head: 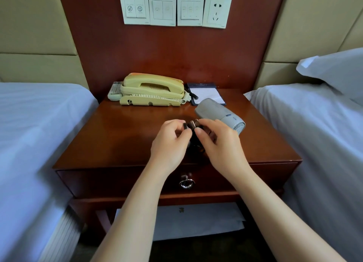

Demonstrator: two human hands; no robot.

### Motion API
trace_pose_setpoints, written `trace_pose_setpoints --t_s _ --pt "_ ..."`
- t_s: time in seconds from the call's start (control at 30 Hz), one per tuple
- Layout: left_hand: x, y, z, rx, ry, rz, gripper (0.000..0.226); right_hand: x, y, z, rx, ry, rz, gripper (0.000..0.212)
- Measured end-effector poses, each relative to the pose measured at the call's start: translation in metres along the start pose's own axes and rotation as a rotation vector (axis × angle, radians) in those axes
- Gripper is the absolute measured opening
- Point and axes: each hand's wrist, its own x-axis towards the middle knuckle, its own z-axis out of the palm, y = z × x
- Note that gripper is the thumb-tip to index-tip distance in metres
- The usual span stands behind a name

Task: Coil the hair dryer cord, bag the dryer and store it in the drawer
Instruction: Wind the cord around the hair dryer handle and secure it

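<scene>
A grey hair dryer (pixel 217 112) lies on the wooden nightstand (pixel 121 136), its fan grille facing front right. The black cord (pixel 193 138) is bunched between my hands just left of the dryer, with the plug prongs sticking up at the top. My left hand (pixel 170 141) pinches the bundle from the left and my right hand (pixel 218 143) grips it from the right; most of the cord is hidden by the fingers. The drawer (pixel 117 180) below is closed, with a metal ring handle (pixel 186 182). No bag is clearly identifiable.
A cream telephone (pixel 151 89) with a remote (pixel 115 91) beside it and a notepad with pen (pixel 206 93) stand at the back of the nightstand. Beds (pixel 35 124) flank both sides. Wall switches and a socket (pixel 217 12) sit above. White paper (pixel 196 220) lies on the lower shelf.
</scene>
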Motion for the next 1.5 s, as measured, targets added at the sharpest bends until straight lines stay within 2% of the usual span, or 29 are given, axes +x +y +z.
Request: trace_pose_setpoints --t_s 0.2,0.37,0.5,0.6,0.77,0.87,0.97,1.1,1.2,1.3,1.4,1.5 --pt "0.001 -0.005 0.002 0.136 0.024 0.047 0.013 -0.003 -0.007 -0.004 -0.061 -0.049 0.044 0.02" --pt "0.006 -0.002 0.003 0.116 0.048 0.011 0.013 -0.013 -0.013 -0.002 0.0 -0.064 0.107 0.015" --pt "0.005 -0.004 0.004 0.089 0.07 0.019 0.014 -0.018 -0.015 0.003 0.017 0.012 0.086 0.024" --pt "0.005 -0.005 0.001 -0.044 0.056 -0.022 0.013 -0.021 -0.016 0.009 0.011 0.052 0.02 0.032" --pt "0.005 -0.004 0.0 -0.195 0.047 -0.042 0.012 -0.021 -0.009 0.013 0.218 0.057 0.075 0.036" --pt "0.008 -0.005 0.0 -0.183 0.074 0.005 0.016 -0.022 -0.006 0.012 0.366 0.033 0.114 0.028" --pt "0.01 -0.005 -0.001 -0.215 0.064 -0.033 0.015 -0.02 -0.003 0.009 0.404 0.024 0.139 0.022" --pt "0.009 -0.002 -0.003 -0.279 0.026 -0.084 0.02 -0.02 0.0 0.009 0.368 0.014 0.081 0.024" --pt "0.014 -0.004 -0.005 -0.321 -0.022 -0.142 0.012 -0.024 -0.002 0.013 0.277 -0.003 -0.037 0.026" --pt "0.019 -0.009 -0.008 -0.287 -0.066 -0.146 0.025 -0.029 -0.001 0.015 0.182 -0.029 -0.106 0.033" --pt "0.02 -0.011 -0.008 -0.271 -0.067 -0.14 0.029 -0.032 -0.001 0.013 0.162 -0.072 -0.064 0.035" --pt "0.02 -0.01 -0.006 -0.209 -0.038 -0.127 0.026 -0.032 0.0 0.011 0.143 -0.1 -0.032 0.026"
